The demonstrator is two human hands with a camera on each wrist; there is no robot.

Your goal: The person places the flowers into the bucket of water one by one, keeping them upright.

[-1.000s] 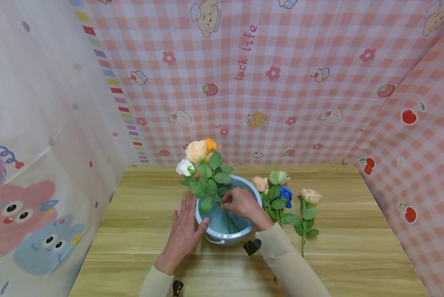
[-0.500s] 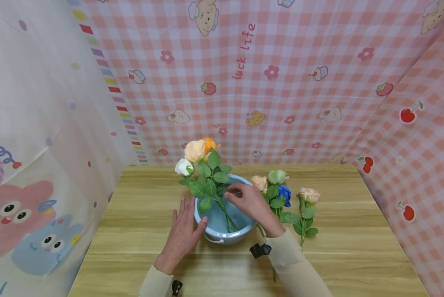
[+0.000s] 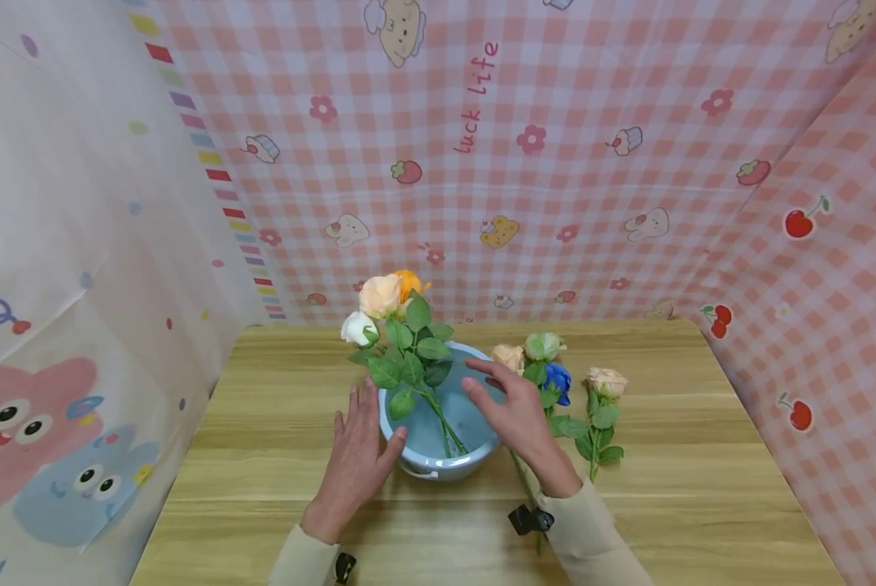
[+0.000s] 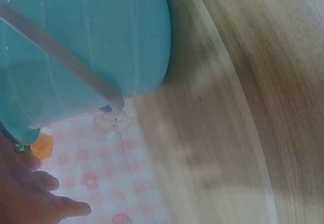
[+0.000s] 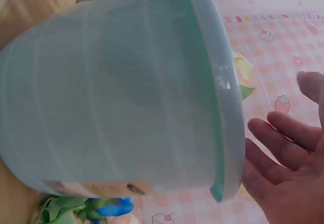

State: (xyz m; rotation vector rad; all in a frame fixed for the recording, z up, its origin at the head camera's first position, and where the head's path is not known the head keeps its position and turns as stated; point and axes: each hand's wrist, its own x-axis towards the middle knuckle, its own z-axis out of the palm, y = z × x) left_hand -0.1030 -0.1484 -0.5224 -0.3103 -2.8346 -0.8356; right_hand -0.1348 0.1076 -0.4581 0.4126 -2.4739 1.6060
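A light blue bucket (image 3: 438,465) stands on the table with several leafy rose stems in it, leaning to the left. Their blooms, a peach rose (image 3: 381,296), an orange flower (image 3: 409,285) and a white rose (image 3: 359,329), hang over the far left rim. My left hand (image 3: 357,456) rests along the bucket's left side, fingers straight and thumb near the rim. Over the right rim is my right hand (image 3: 522,415), fingers spread and holding nothing. In the right wrist view, its fingers (image 5: 273,143) lie close beside the bucket's rim (image 5: 228,92).
Right of the bucket lie a peach rose (image 3: 509,358), a green-white rose (image 3: 544,346) and a blue rose (image 3: 558,382). Another peach rose (image 3: 606,382) lies further right. A pale handle (image 4: 66,57) hangs along the bucket's side. A checked cloth (image 3: 592,179) hangs behind the table.
My right hand has let go of the rose stems and drawn back to the right, its fingers opening. The stems stay leaning in the bucket. My left hand keeps its place.
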